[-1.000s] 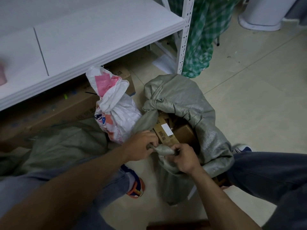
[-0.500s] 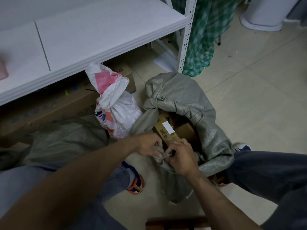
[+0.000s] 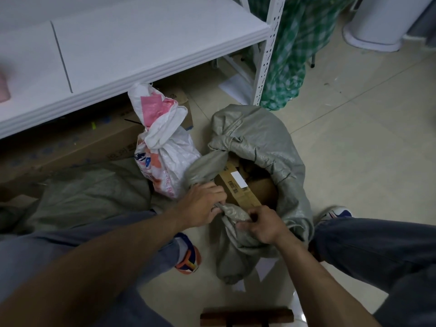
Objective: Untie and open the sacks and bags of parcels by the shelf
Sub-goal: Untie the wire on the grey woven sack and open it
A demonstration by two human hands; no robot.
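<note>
Your left hand (image 3: pixel 203 206), right hand (image 3: pixel 262 225) grip twisted neck (image 3: pixel 233 211) of grey sack (image 3: pixel 271 142), centre frame; hard yank could tip sack.

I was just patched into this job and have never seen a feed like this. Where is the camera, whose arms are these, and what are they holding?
There is no machine here. A person works with bare hands, and the only camera sits on their head, looking forward and down. The two forearms coming in from the bottom are theirs. The left hand and the right hand both grip the twisted rim of a grey woven sack, which stands on the tiled floor between their knees. Beyond the hands the sack gapes open, showing a labelled cardboard box inside. To its left stands a white and pink bag with its neck gathered tight, in front of a white shelf. Another grey sack lies further left.
</note>
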